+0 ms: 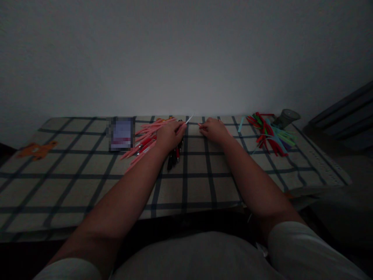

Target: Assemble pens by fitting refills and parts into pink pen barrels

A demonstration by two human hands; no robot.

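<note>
My left hand is closed with its fingers pinched together, and a thin white pointed stick juts up and to the right from the fingertips. Under and beside this hand lies a spread of long pink sticks that look like pencils, with red pens among them. Several dark pens lie just below it. A short gap away, my right hand is also closed, thumb and fingers pinched. Small pink bits show at its fingertips and behind its wrist, too dim to name.
A checked cloth covers the table against a plain wall. A pixelated flat box lies left. Red, green, blue and purple strips are heaped right by a dark see-through cup. One light-blue strip lies apart.
</note>
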